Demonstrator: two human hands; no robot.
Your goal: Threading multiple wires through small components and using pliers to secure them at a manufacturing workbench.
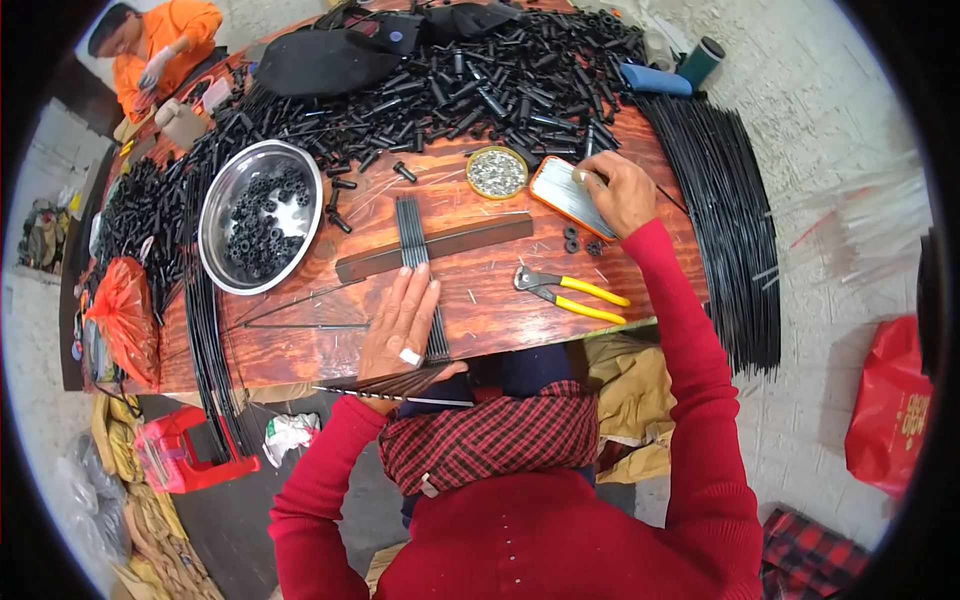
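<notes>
My left hand (400,322), with white tape on one finger, lies with fingers outstretched over a row of thin dark rods (411,225). These rods cross a dark rectangular bar (490,235) and run toward the table edge. More thin rods (405,383) fan out by my left wrist; whether the thumb holds them is unclear. My right hand (625,197) is above a white, orange-rimmed tray (531,189) of fine pale sticks, thumb and fingertips pinched together. What sits in the pinch is too small to name. Yellow-handled pincers (592,290) and small black rings (571,240) lie nearby.
A yellow dish (497,198) of tiny metallic pieces stands by the tray. Left is a steel bowl (212,255) of black rings. Black bolt-like parts (470,95) heap at the back. Long rods (720,220) overhang the right edge. A person in orange (180,35) works far left.
</notes>
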